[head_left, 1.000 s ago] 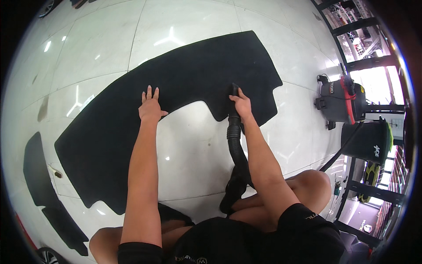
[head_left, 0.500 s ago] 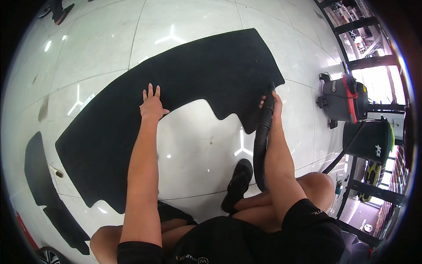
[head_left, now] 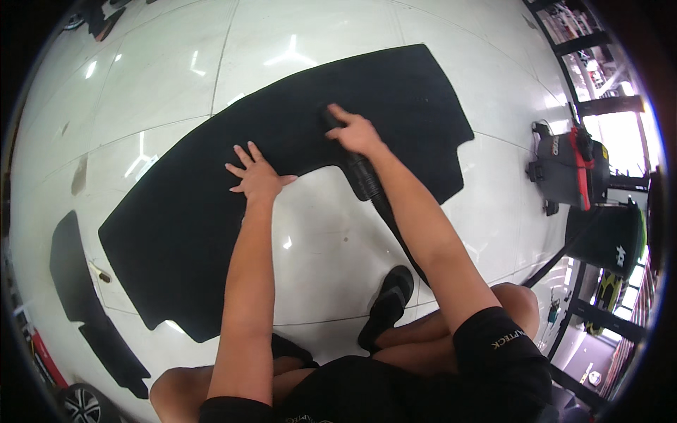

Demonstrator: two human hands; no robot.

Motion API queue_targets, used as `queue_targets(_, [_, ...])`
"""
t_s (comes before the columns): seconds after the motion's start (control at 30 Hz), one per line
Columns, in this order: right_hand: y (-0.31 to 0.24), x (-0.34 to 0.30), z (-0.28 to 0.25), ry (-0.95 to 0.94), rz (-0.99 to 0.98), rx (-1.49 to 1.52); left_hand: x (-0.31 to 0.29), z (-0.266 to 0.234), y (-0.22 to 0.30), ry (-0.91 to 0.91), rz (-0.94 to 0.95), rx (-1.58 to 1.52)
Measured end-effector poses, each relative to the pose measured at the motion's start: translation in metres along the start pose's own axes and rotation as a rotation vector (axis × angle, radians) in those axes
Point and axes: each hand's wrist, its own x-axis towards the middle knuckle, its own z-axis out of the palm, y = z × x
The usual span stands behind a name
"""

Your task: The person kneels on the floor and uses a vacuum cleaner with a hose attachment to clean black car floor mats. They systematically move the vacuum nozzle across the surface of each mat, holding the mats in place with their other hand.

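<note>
A large curved black car mat (head_left: pixel 183 204) lies flat on the glossy white tiled floor in front of me. My left hand (head_left: pixel 258 176) presses on it near its inner edge, palm down and fingers spread. Farther right, my right hand (head_left: pixel 358 132) is wrapped round a black vacuum hose (head_left: pixel 364 176), index finger stretched along it. The hose's nozzle end (head_left: pixel 328 118) meets the mat's middle. From my right hand the ribbed hose runs back toward me beneath my forearm.
At the right stands a black and red vacuum cleaner (head_left: pixel 570 168), with a dark bin (head_left: pixel 603 240) beside it. A second, smaller dark mat (head_left: pixel 74 268) and a brush-like object (head_left: pixel 102 273) lie at the left. A car wheel (head_left: pixel 84 405) shows at the lower left.
My right hand has carried the hose leftward from the mat's right end to its middle. My left hand still rests on the mat, its fingers now spread wider.
</note>
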Motion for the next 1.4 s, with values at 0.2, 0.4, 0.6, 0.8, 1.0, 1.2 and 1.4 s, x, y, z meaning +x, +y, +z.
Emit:
queue_targets(0.2, [-0.026,-0.01,0.048,-0.269,-0.084,0.142,0.014,-0.004,0.0,-0.044,-0.103,0.017])
queue_targets(0.4, [-0.03,-0.013,0.012,-0.093,0.267,0.895,0.019,-0.003,0.003,-0.052,-0.118,0.101])
queue_targets(0.6, [-0.003,0.005,0.067,0.033,-0.07,0.65,0.012,0.004,0.004,-0.004,-0.02,0.041])
queue_targets(0.8, [0.015,0.013,0.039,0.151,-0.185,0.308,0.01,0.005,0.01,0.0,0.003,0.052])
queue_targets(1.0, [-0.015,0.022,-0.007,0.281,0.184,-0.271,0.013,0.008,-0.004,0.052,0.01,0.071])
queue_targets(1.2, [-0.047,-0.006,0.028,-0.142,-0.207,-0.405,0.015,0.001,-0.008,0.052,0.009,0.076])
queue_targets(1.4, [0.003,0.043,-0.016,0.127,-0.028,-0.331,0.013,0.01,-0.001,0.056,0.048,0.079])
